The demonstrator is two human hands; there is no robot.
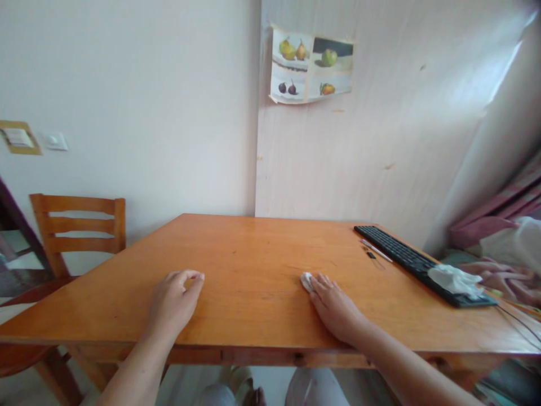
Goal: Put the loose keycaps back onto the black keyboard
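A crumpled white tissue is pressed against the wooden table under the fingers of my right hand. Part of the tissue sticks out at the left of the fingertips; the rest is hidden under the hand. My left hand rests near the table's front edge, left of the middle. Its fingers are curled, and the thumb and forefinger come together around a small gap. Nothing shows in that hand. Faint dark marks are on the tabletop near the tissue.
A black keyboard lies along the right side, with another crumpled white tissue on its near end. Beside it are a pen and a small black item. A wooden chair stands at the left; fruit pictures hang on the wall.
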